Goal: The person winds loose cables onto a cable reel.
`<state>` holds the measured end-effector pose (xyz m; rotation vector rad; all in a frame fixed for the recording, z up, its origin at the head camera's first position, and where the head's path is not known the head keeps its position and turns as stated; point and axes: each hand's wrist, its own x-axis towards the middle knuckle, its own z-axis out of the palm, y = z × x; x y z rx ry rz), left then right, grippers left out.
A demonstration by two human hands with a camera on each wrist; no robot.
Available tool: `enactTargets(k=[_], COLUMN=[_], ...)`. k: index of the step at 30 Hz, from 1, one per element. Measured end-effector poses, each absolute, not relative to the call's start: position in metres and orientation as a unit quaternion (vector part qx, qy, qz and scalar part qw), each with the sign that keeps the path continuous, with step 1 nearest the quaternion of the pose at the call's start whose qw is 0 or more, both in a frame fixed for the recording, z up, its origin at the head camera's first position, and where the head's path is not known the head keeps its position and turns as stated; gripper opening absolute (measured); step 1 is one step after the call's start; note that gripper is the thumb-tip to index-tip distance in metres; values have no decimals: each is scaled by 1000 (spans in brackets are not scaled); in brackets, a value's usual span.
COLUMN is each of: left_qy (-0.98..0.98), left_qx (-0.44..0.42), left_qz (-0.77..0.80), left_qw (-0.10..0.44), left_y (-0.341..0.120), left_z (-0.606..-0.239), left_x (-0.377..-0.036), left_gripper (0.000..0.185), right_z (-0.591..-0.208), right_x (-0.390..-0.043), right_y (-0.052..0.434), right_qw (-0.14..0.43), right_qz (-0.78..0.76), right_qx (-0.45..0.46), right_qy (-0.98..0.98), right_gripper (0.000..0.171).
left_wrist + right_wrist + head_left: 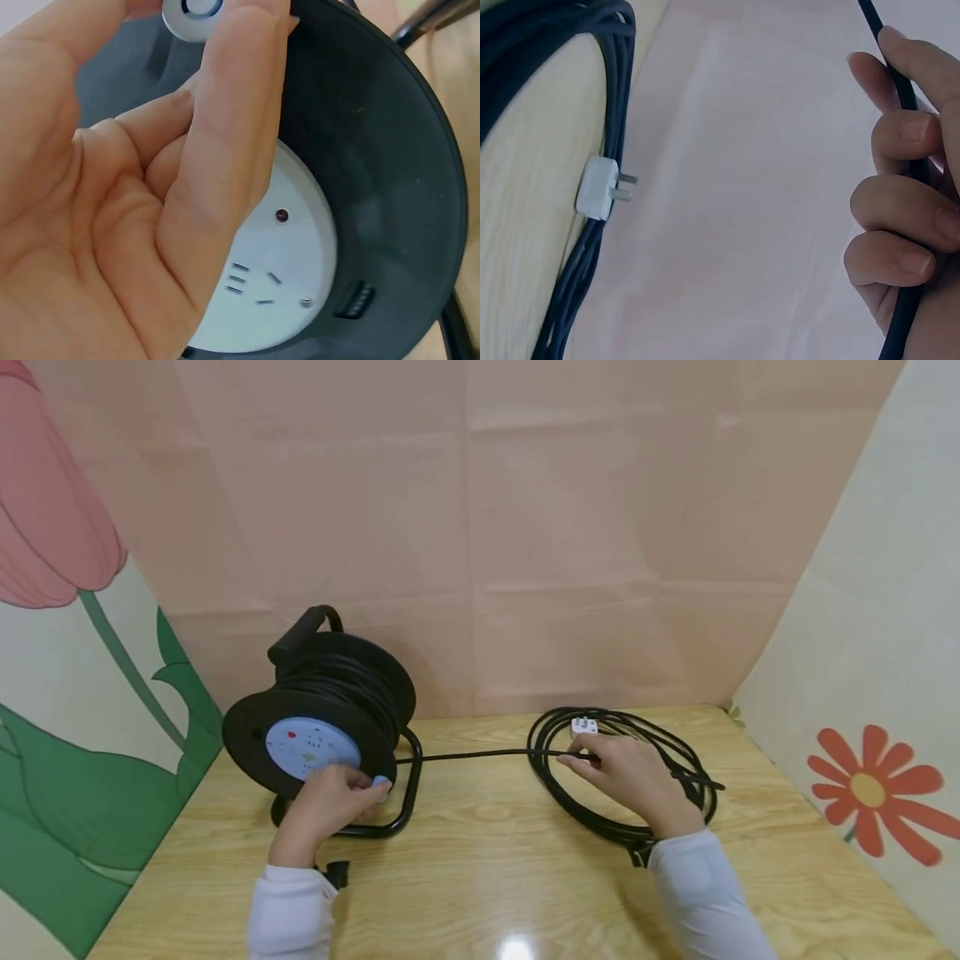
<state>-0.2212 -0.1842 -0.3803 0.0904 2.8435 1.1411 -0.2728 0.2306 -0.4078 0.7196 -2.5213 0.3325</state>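
Cable straight rightward from reel

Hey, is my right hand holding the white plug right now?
No, the right hand grips a stretch of black cable, while the white plug sits apart from it, at the cable coil.

1 cable reel, 1 knob, 1 cable coil, 1 plug, 2 hands, 1 worktop, 2 wall flowers.
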Motion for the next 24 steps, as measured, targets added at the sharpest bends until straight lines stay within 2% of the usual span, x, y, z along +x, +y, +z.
enactTargets(k=[12, 18, 24], left_qy=[922, 907, 900], left_qx=[47, 38, 43], left_qz=[379, 408, 415], left_qw=[66, 95, 124], left_y=[-189, -195, -206], left_z=[-389, -398, -407], left_x=[-225, -229, -233], left_gripper=[32, 31, 32], right_z=[-405, -407, -407], right_x=[-270, -273, -274], right_y=[232, 235, 237], right_qw=[225, 236, 218], right_qz=[136, 135, 139], right_qx=[271, 285, 274], right_qy=[-926, -919, -927], right_gripper=[10, 8, 14])
